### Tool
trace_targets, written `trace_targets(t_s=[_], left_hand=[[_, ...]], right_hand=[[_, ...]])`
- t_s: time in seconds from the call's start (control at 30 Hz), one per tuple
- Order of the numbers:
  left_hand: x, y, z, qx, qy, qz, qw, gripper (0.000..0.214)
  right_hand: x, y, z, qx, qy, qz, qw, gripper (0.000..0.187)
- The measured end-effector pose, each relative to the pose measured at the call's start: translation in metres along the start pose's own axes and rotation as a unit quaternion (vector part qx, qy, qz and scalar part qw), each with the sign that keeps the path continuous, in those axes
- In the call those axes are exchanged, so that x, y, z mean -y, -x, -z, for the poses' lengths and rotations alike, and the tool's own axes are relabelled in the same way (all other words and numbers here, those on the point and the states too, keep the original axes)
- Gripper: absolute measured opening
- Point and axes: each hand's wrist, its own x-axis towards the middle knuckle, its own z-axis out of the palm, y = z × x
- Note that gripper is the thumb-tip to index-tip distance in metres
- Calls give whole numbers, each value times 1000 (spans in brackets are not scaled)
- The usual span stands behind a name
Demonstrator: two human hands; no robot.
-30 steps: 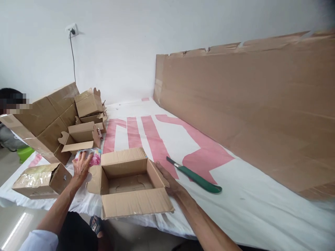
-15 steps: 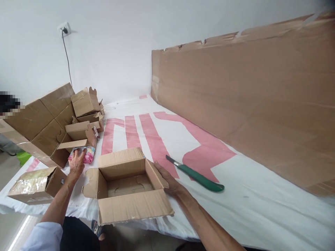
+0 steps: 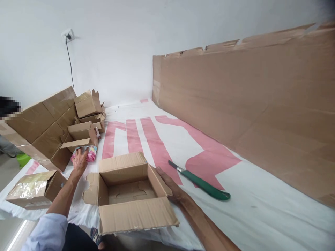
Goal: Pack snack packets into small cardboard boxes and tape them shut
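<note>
An open, empty cardboard box (image 3: 131,190) sits near the front edge of the white and pink sheet (image 3: 183,153) that covers the table. My right hand (image 3: 170,186) lies flat against the box's right side flap, fingers stretched out. My left hand (image 3: 80,161) reaches to the left and rests on a pink plastic-wrapped packet (image 3: 89,153) lying just in front of a smaller open box (image 3: 81,134). Its fingers curl over the packet.
A green-handled knife (image 3: 204,183) lies right of the box. A large brown carton (image 3: 39,127) and several small boxes (image 3: 89,104) stand at the left. A plastic-covered box (image 3: 34,188) sits at the front left corner. Tall cardboard sheets (image 3: 248,104) lean along the right wall.
My left hand has stayed on the pink packet, fingers closing over it a little more. My right hand stays by the box flap. The camera has shifted slightly.
</note>
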Motion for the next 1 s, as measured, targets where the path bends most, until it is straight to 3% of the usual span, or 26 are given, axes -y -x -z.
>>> trace_targets(t_s=[0.43,0.77,1.0], left_hand=[[-4,-35,-6,-6,16,-15,1000,73],[-8,-58,0,-1,33,-12,999,67],[-11,-56,2,-10,47,-5,999,69]], right_hand=[[-5,-2,5,4,-21,-36,999,74],[-12,-5,7,-43,-26,-39,998,78],[-7,-3,1,-9,-2,-15,1000,76]])
